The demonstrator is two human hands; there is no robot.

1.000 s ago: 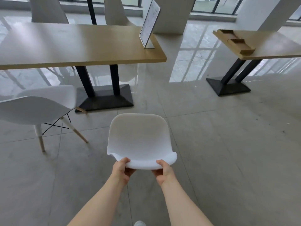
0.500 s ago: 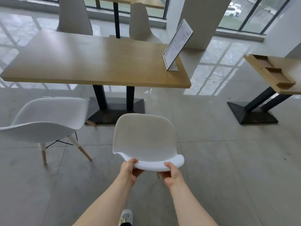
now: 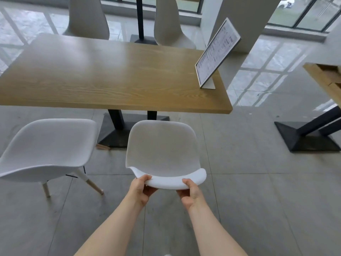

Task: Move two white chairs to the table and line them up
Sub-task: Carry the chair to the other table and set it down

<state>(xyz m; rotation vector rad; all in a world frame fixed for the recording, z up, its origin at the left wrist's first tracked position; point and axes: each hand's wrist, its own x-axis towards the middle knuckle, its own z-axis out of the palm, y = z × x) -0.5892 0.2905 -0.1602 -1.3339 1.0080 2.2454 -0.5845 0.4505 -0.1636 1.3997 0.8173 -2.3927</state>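
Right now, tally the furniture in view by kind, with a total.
White chairs: 4 (held chair, chair on its left, two behind the table)
Wooden tables: 2 (near, right edge)
Menu stands: 1
Total: 7

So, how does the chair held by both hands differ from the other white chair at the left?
The held chair is gripped at its backrest by the left hand and right hand; the left chair stands free. The left chair's shell looks wider, its wood-tipped legs showing; the held chair's legs are hidden. Both are white.
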